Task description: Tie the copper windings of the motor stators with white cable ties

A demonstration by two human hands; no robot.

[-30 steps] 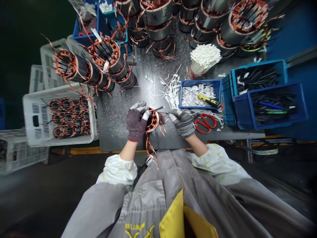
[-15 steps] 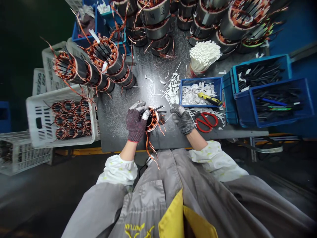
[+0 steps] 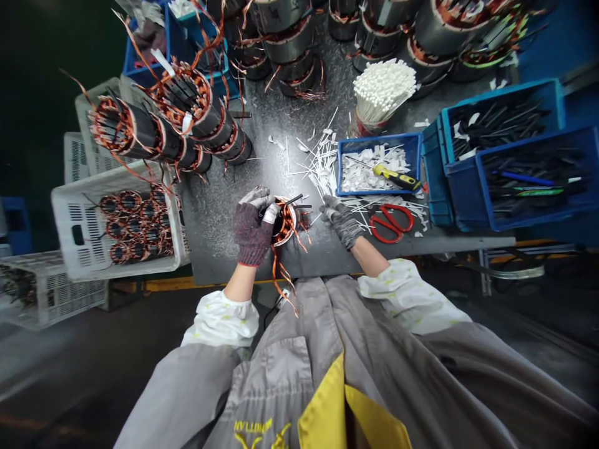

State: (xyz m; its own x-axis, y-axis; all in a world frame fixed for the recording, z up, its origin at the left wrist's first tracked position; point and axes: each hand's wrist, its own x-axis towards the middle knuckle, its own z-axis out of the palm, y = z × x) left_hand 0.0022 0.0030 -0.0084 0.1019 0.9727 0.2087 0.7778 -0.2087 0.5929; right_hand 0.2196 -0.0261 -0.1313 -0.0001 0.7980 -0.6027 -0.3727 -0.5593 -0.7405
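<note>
My left hand (image 3: 255, 224), in a dark purple knit glove with pale fingertips, is wrapped round the left side of a small copper-wound stator (image 3: 286, 226). Black sleeves stick out of the stator's top right, and copper leads hang over the table's front edge. To its right, my right hand (image 3: 342, 221), in a grey glove, has its fingers pressed together around a thin white stick (image 3: 317, 219) that points down-left toward the stator. Loose white sticks (image 3: 322, 171) lie just beyond this hand.
A blue tray (image 3: 380, 193) of white pieces holds a yellow screwdriver (image 3: 397, 179). Red scissors (image 3: 390, 223) lie in front. Stacked stators (image 3: 215, 121) stand back left, a bundle of white sticks (image 3: 384, 87) behind. A white crate (image 3: 87, 231) is left; blue bins (image 3: 528, 181) are right.
The view has shifted slightly, so the bins at the right sit higher in the picture. Both hands keep nearly the same pose beside the stator.
</note>
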